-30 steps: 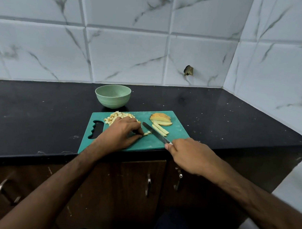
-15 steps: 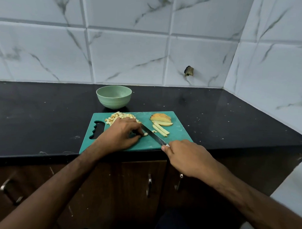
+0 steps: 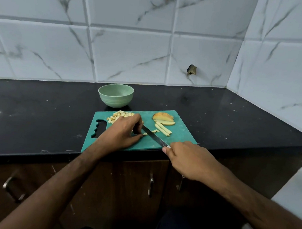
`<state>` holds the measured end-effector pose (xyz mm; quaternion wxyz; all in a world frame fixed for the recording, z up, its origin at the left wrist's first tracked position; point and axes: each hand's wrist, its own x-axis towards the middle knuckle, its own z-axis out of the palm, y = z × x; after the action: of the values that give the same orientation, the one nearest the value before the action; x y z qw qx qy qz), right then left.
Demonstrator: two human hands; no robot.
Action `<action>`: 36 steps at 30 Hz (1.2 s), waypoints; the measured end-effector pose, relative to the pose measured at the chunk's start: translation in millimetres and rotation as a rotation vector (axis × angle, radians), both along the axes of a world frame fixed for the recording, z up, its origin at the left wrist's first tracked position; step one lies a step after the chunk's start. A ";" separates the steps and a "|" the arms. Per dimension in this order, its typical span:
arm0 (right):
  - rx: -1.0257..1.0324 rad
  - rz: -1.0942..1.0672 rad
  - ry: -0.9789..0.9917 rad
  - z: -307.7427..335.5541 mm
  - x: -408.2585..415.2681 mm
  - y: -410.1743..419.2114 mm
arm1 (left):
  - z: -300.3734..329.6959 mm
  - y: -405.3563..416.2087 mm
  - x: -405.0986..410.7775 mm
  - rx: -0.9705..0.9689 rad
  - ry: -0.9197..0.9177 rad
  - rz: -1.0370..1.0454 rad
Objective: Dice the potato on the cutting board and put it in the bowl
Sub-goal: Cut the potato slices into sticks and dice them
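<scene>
The cutting board [image 3: 178,139] is teal-green, the bowl [image 3: 115,95] a paler sage green. The potato pieces [image 3: 119,116] are pale yellow — the sliced potato [image 3: 163,117] shows golden-brown skin. The countertop [image 3: 40,111] is black with white specks; the wall tiles [image 3: 129,54] are white, grey-veined marble — the cabinets [image 3: 133,184] dark brown.

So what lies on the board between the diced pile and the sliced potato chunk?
Head view: the left hand's fingers and the knife tip; otherwise bare cutting board.
</scene>
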<state>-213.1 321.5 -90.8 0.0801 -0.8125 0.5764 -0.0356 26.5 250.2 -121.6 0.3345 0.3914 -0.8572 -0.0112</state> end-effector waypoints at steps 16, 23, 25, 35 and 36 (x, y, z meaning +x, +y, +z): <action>0.183 -0.014 -0.223 33.5 -38.8 -23.6 | -6.3 -2.3 2.5 -0.042 -0.097 0.130; 0.187 -0.009 -0.863 -0.5 -58.9 -83.4 | -2.8 -20.9 -10.6 -0.116 -0.368 -0.037; 0.148 -0.014 -1.013 -7.8 -54.1 -96.2 | -1.1 -26.4 -16.7 -0.144 -0.446 -0.079; 0.108 -0.079 -1.337 -25.8 -48.9 -125.4 | 0.3 -44.5 -0.5 -0.349 -0.456 0.190; 0.110 -0.080 -1.339 -26.6 -49.2 -126.0 | -0.1 -45.7 1.9 -0.354 -0.441 0.236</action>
<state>-262.3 195.5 -117.4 0.4599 -0.5880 0.4329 -0.5053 28.4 204.4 -121.6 0.2023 0.4171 -0.8463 0.2626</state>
